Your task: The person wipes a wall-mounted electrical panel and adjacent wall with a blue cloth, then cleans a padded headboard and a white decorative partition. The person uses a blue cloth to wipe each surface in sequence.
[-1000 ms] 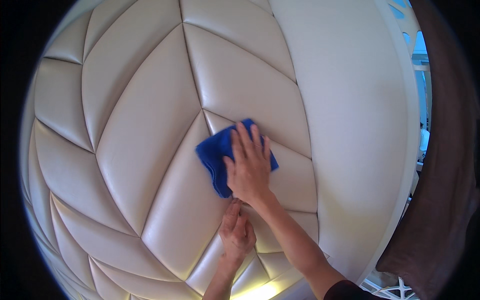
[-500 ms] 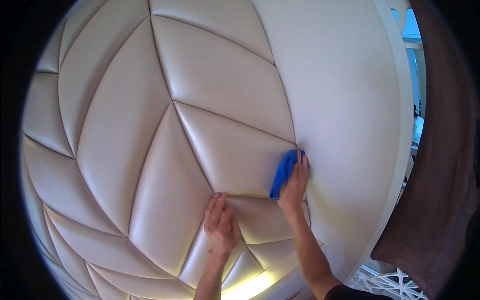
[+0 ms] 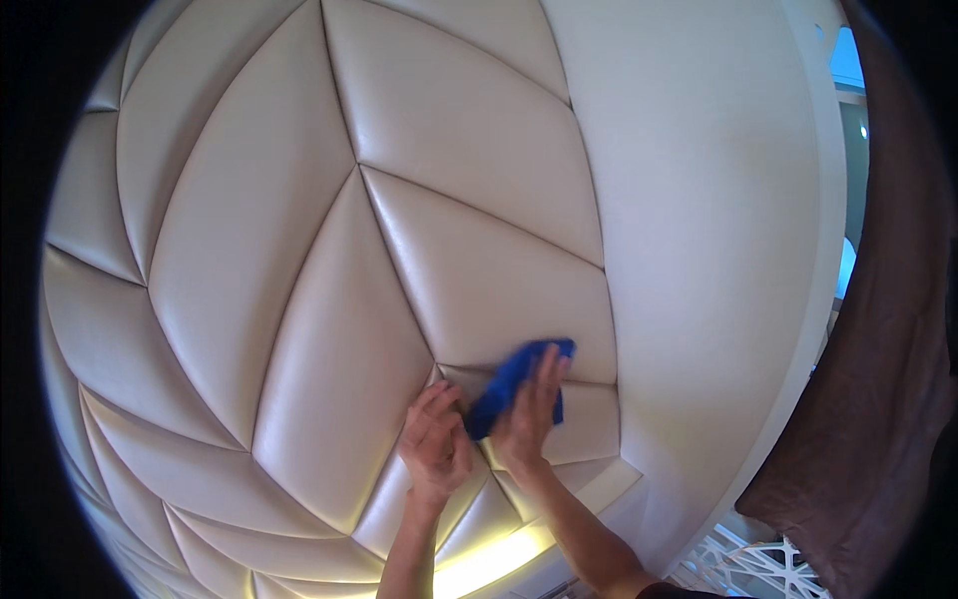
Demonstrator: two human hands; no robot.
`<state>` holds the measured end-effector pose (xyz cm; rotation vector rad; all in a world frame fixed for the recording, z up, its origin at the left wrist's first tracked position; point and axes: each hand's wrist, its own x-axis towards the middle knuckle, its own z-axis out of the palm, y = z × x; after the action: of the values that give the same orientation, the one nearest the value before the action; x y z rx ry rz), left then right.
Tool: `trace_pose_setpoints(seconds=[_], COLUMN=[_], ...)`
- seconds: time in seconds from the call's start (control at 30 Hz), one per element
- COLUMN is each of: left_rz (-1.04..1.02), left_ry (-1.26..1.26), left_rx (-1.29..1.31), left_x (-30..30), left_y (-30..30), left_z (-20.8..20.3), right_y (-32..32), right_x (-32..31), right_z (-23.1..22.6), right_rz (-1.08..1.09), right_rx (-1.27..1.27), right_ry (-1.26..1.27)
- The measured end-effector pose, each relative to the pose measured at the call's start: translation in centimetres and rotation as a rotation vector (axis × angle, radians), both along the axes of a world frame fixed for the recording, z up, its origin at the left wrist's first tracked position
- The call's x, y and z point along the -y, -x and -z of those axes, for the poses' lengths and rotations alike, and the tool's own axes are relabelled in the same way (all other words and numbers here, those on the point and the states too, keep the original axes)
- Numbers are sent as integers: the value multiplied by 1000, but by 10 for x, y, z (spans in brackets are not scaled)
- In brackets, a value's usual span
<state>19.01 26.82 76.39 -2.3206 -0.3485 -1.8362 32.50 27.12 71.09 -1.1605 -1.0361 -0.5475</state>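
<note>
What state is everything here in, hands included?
Right hand: fingers extended over the cloth, blurred
Blue cloth: between right hand and panel, blurred
Left hand: fingers bent, fingertips at a seam
Padded panel: cushioned, divided by dark seams
Strip along its lower edge: brightly lit
Brown drape: hanging at far right

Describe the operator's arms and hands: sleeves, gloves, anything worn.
Left hand and right hand: no gloves, no watch or bracelet visible. Both visible forearms are uncovered; a dark, near-black sleeve shows on the right arm at the lower edge. Rings: too blurred to tell.
</note>
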Motion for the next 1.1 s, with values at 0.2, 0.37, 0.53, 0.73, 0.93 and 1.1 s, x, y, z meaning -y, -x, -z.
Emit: trace_pose_setpoints(seconds=[0.2, 0.37, 0.53, 0.73, 0.93, 1.1], left_rz=[-69, -147, -184, -324, -585, -761], left_ry=[1, -68, -117, -158, -208, -230], left_rx=[14, -35, -46, 64, 191, 132], left_x=[0, 6, 11, 31, 33, 24], left_y=[22, 36, 57, 84, 115, 122], left_z=[11, 11, 21, 9, 7, 27], right_y=[8, -34, -55, 37, 82, 76], right_x=[3, -4, -12, -9, 1, -4], right_z=[-78, -50, -13, -83, -75, -165], right_rz=[-111, -34, 83, -293, -313, -289], right_rx=[467, 446, 106, 342, 416, 457], right_ry=[-76, -96, -169, -238, -200, -301])
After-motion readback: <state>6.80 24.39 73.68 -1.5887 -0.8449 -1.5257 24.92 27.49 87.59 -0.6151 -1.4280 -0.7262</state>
